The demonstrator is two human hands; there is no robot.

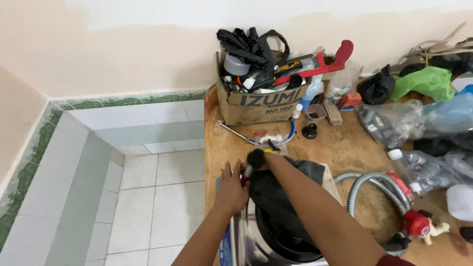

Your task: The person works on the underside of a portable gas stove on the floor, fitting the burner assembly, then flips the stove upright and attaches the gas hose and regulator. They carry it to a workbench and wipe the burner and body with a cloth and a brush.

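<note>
My left hand (230, 189) lies flat with fingers apart on the left edge of a black cloth (276, 194). The cloth drapes over a round black and steel appliance (283, 244) at the table's near edge. A small red and silver piece (245, 173) pokes out beside my left fingertips. My right arm reaches in from the lower right. At its wrist, my right hand (269, 160) is hidden behind a black fuzzy round tuft (255, 157), so its grip does not show.
The wooden table (345, 148) holds a cardboard box (256, 103) stuffed with tools, a red hacksaw (325, 66), a grey corrugated hose (364, 184) with a red valve (416, 222), plastic bags (419, 123) and small bottles. A tiled floor (157, 197) lies to the left.
</note>
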